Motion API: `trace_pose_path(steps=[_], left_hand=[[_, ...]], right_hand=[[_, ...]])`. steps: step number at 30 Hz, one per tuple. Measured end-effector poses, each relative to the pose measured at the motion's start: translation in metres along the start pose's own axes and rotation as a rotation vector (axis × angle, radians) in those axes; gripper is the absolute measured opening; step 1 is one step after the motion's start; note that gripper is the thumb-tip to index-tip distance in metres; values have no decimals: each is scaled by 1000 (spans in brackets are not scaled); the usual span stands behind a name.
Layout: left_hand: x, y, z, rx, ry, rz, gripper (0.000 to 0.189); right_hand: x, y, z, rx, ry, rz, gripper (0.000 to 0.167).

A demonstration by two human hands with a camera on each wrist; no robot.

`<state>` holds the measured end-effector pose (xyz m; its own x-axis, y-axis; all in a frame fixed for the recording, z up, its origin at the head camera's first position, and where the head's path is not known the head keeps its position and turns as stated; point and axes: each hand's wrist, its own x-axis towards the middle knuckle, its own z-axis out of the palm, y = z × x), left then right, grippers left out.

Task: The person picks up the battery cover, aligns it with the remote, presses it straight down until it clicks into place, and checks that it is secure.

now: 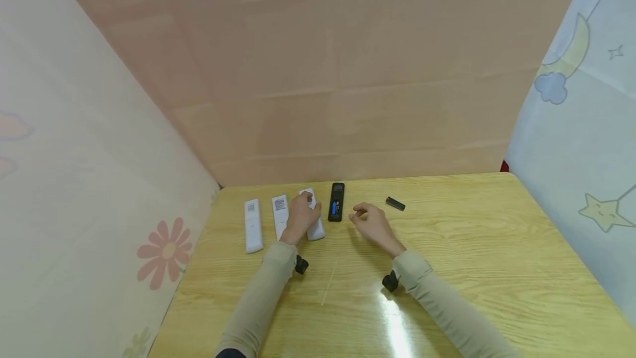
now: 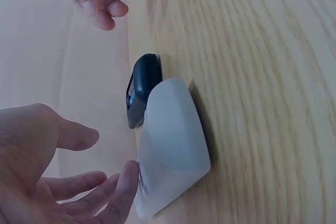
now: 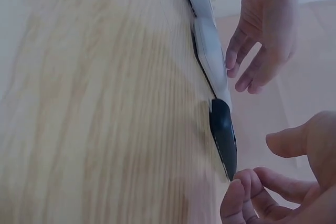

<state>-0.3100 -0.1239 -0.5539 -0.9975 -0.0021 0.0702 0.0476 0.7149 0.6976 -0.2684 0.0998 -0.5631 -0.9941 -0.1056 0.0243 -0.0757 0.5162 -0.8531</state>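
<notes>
A black remote control lies back side up, its battery compartment open with a blue battery inside. My left hand is over a white remote control just left of it, fingers loosely bent. In the left wrist view its fingertips are at the edge of that white remote; whether they touch is unclear. To the right of the black remote, my right hand hovers with relaxed fingers and thumb apart, holding nothing visible. A small black battery cover lies behind it on the table.
Two more white remote controls, one at the far left and one beside it, lie in the row on the wooden table. A brown sheet hangs along the table's back edge, with patterned cloths on both sides.
</notes>
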Motion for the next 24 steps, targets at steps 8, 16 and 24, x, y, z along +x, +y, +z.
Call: trace_pose_path(steps=[8,16,24], left_hand=[[3,3,4,-69,1,14,45],[7,6,7,-22,-12,55,43],[10,13,10,28,-10,94,40]], right_hand=[[3,7,-11,8,60,-14,38],[5,7,-25,-32,122,-53,35],[6,9,-35,-64,144,-72,34]])
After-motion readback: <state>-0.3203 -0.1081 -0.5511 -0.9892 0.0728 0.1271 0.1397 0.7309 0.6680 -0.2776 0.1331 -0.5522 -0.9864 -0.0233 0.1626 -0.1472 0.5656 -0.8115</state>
